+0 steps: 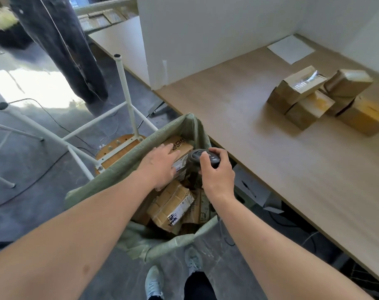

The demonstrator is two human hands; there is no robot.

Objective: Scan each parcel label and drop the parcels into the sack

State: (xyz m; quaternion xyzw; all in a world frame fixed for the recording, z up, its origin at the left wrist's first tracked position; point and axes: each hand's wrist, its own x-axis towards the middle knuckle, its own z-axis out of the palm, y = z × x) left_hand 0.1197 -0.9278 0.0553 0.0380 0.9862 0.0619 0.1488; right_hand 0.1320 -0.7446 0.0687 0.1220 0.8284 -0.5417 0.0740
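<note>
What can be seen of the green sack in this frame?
The sack is pale green woven fabric, standing open on the floor beside the table edge. Its rim is slack and folded outward, and one corner peaks up at the far side. Inside lie several brown cardboard parcels with printed labels, piled at angles. The left hand reaches over the mouth and rests on the top parcel; the right hand grips a dark scanner above it. An upturned stool touches its far side.

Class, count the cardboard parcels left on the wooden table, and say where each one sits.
5 visible: top-left parcel, top-right parcel, front-left parcel, right front parcel, and a low parcel under the top-left. Others may hide behind.
</note>
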